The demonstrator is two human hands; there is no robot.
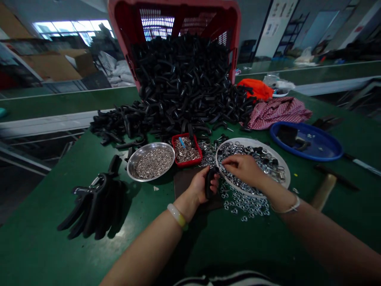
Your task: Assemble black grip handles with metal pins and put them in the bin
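Observation:
My left hand [198, 186] is closed around a black curved handle [210, 183], which stands roughly upright in front of the white tray. Over the left part of the round white tray [285, 169], my right hand [245, 169] has its fingers drawn together; whatever is between the fingertips is too small to make out. Shiny metal rings or nuts [238, 149] fill the tray along with a few black pieces, and more loose ones [248, 206] lie on the table before it. A dark flat pad [182, 182] lies under my left hand.
A red crate [235, 43] on its side spills black handles [184, 79] across the back. A steel bowl [131, 171] and a small red box [190, 163] hold small metal pins. Finished-looking handles [98, 202] are stacked left. A blue tray [330, 153] and a hammer [324, 192] lie right.

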